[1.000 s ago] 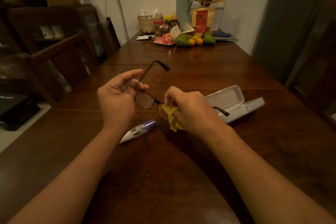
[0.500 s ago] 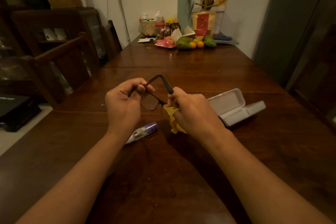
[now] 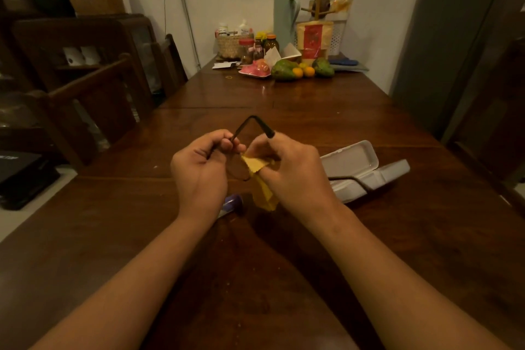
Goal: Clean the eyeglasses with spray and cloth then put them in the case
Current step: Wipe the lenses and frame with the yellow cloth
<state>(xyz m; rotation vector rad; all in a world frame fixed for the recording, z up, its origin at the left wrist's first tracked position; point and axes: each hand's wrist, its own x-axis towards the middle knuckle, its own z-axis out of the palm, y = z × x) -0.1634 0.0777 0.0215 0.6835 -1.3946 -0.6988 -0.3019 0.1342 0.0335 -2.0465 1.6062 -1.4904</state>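
I hold dark-framed eyeglasses (image 3: 238, 169) above the wooden table (image 3: 312, 122). My left hand (image 3: 200, 172) grips the frame near one hinge, and that temple arm rises and bends over toward my right fingers. My right hand (image 3: 292, 170) pinches a yellow cloth (image 3: 258, 176) against a lens; the cloth's tail hangs below my palm. The other temple arm pokes out to the right over the white case (image 3: 366, 167), which lies open on the table. The spray pen (image 3: 231, 204), with a purple end, lies on the table mostly hidden under my left wrist.
Fruit (image 3: 298, 69), jars, a small basket (image 3: 231, 44) and a tall green jug (image 3: 284, 20) crowd the table's far end by the wall. Wooden chairs (image 3: 93, 94) stand along the left edge. A dark chair back stands at the right edge.
Both hands have drawn closer together around the glasses. The raised temple arm has swung over toward my right fingers, and the cloth now covers more of the lens. The view has tilted slightly.
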